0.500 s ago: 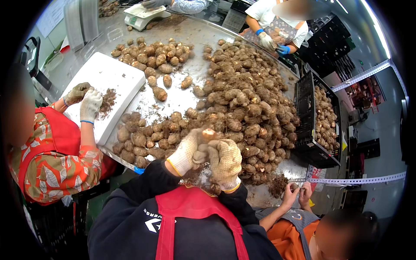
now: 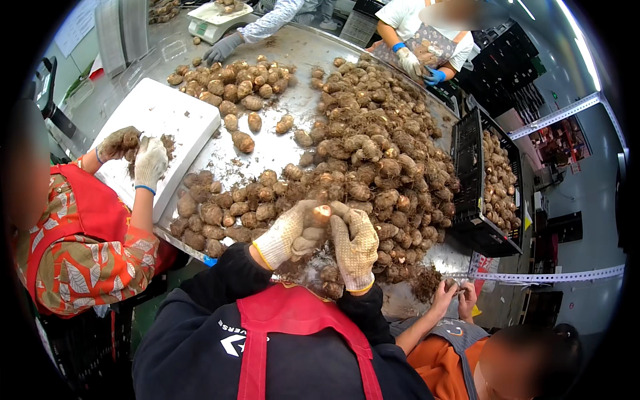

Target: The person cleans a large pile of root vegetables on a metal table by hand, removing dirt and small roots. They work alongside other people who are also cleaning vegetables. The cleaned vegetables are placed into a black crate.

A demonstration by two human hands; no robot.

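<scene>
A brown taro root with a pale cut end is gripped in my left hand, which wears a cream knitted glove. Close against its right side are the bent fingers of my right hand, gloved the same way. The fingers of that hand are closed, and what lies between them is hidden. Both hands are above the near edge of a metal table. Just beyond them rises a big heap of hairy taro roots. A row of cleaner taro roots lies to the left of my hands.
At the left, a person's gloved hands work over a white foam board. Another gloved hand reaches to a farther taro pile, near a scale. A black crate of taro stands right. Bare hands work lower right.
My right hand has shifted slightly right, showing more of the taro in my left hand. At the far left, a grey-gloved hand has moved from the scale to the pile. The person at left now holds a root.
</scene>
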